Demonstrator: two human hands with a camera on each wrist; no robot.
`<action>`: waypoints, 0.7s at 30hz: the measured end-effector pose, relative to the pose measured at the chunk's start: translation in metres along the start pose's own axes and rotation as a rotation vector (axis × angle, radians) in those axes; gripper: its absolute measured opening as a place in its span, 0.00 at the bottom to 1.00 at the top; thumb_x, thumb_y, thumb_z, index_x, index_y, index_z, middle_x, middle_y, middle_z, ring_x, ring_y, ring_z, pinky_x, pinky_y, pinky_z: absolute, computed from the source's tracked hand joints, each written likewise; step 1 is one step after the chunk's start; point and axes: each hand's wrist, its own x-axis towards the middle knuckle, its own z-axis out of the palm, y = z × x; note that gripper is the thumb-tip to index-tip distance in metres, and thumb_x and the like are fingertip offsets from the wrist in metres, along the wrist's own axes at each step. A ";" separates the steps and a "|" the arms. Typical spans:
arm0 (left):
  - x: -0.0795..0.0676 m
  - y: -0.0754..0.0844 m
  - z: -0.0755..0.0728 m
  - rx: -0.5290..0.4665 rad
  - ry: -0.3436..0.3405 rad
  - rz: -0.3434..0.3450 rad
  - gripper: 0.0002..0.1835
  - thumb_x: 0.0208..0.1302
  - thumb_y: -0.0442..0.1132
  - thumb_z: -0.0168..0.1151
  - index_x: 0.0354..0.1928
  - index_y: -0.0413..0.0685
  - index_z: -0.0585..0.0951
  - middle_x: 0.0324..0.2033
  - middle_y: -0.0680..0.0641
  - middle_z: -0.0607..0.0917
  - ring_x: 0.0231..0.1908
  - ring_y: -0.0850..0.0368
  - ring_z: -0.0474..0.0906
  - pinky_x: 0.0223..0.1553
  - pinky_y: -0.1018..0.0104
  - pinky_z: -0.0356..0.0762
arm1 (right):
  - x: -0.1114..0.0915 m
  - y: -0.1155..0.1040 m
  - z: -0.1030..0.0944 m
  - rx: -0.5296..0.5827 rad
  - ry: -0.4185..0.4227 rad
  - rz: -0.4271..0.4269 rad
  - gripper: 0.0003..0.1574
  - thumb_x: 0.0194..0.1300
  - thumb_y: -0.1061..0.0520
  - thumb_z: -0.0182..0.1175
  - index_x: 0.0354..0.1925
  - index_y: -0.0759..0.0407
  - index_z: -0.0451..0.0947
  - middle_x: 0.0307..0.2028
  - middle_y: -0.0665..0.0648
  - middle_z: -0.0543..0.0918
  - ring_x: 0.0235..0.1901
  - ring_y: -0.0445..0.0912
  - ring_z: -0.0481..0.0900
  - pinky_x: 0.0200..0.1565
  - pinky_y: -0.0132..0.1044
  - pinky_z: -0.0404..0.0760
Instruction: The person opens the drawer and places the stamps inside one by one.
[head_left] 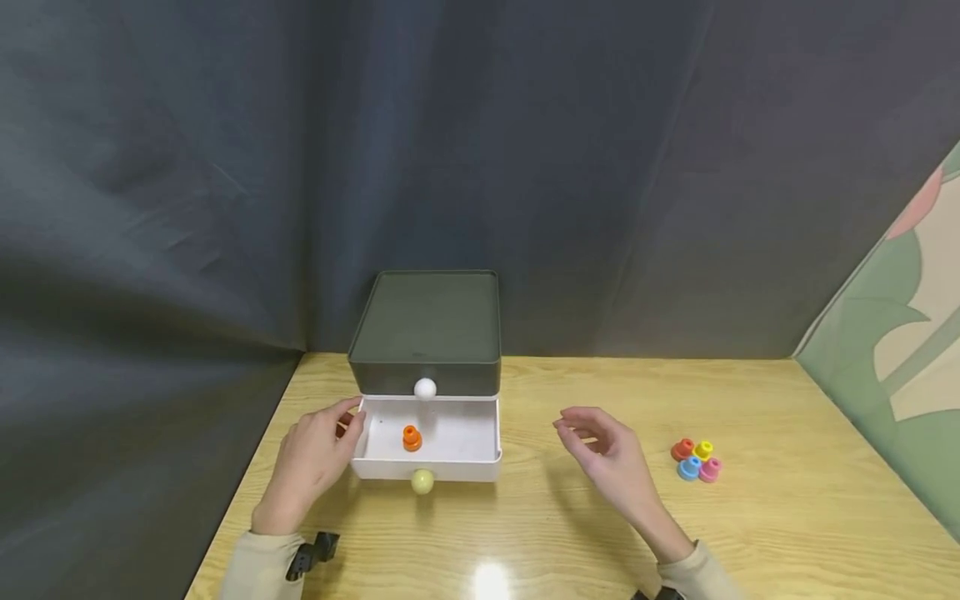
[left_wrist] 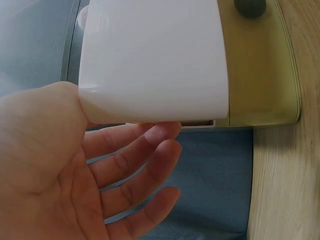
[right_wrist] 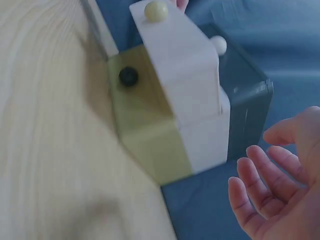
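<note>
A small drawer cabinet (head_left: 437, 317) stands at the back with its white drawer (head_left: 465, 471) pulled out. Inside the drawer sits a small orange stepped piece (head_left: 411, 439), like a little peg with a round base. My left hand (head_left: 311, 454) grips the drawer's left side near the rim. In the left wrist view, fingertips (left_wrist: 167, 131) lie against that side and the thumb is hidden behind the front. To the right of the drawer, my right hand (head_left: 607, 454) hovers over the table with loosely bent fingers and holds nothing.
Several similar pieces (head_left: 697, 460) in red, yellow, blue and pink stand clustered on the wooden table (head_left: 795, 500) at the right. The cabinet has an olive bottom drawer (right_wrist: 145, 120) with a black knob (right_wrist: 128, 76). Dark curtain (head_left: 570, 183) hangs behind.
</note>
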 end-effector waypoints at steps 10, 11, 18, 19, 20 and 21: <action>0.005 -0.002 -0.001 0.027 0.005 0.002 0.21 0.80 0.45 0.57 0.66 0.43 0.83 0.45 0.42 0.92 0.39 0.44 0.88 0.35 0.54 0.79 | -0.013 0.039 -0.035 -0.083 0.074 0.068 0.11 0.75 0.58 0.67 0.53 0.55 0.88 0.50 0.56 0.92 0.41 0.33 0.85 0.43 0.27 0.83; 0.005 -0.003 -0.001 0.027 0.007 0.003 0.21 0.80 0.45 0.57 0.66 0.43 0.83 0.45 0.42 0.92 0.39 0.44 0.88 0.35 0.54 0.78 | -0.013 0.042 -0.038 -0.086 0.081 0.066 0.11 0.75 0.58 0.67 0.53 0.56 0.88 0.50 0.57 0.92 0.41 0.32 0.85 0.43 0.27 0.83; 0.006 -0.003 0.002 0.024 0.013 0.014 0.21 0.79 0.44 0.57 0.66 0.42 0.83 0.45 0.41 0.92 0.40 0.43 0.89 0.36 0.52 0.80 | -0.022 0.061 -0.069 -0.173 0.081 0.128 0.15 0.78 0.53 0.64 0.57 0.58 0.86 0.53 0.51 0.89 0.42 0.29 0.83 0.43 0.27 0.83; 0.007 -0.002 0.002 0.024 0.013 0.015 0.21 0.79 0.44 0.57 0.66 0.42 0.83 0.45 0.41 0.92 0.40 0.43 0.89 0.36 0.52 0.80 | -0.023 0.063 -0.075 -0.190 0.083 0.140 0.16 0.78 0.52 0.64 0.57 0.58 0.86 0.54 0.52 0.88 0.43 0.27 0.81 0.43 0.25 0.82; 0.007 -0.002 0.002 0.022 0.012 0.013 0.21 0.79 0.44 0.57 0.66 0.42 0.83 0.45 0.41 0.92 0.40 0.43 0.89 0.36 0.52 0.80 | -0.024 0.066 -0.080 -0.211 0.086 0.146 0.17 0.78 0.52 0.64 0.58 0.58 0.85 0.55 0.53 0.88 0.44 0.26 0.80 0.43 0.24 0.81; 0.007 -0.001 0.003 0.021 0.012 0.012 0.22 0.79 0.44 0.57 0.66 0.42 0.83 0.45 0.41 0.92 0.40 0.43 0.89 0.36 0.52 0.80 | -0.024 0.069 -0.085 -0.229 0.090 0.149 0.17 0.78 0.52 0.63 0.58 0.58 0.85 0.56 0.55 0.87 0.44 0.24 0.79 0.43 0.24 0.81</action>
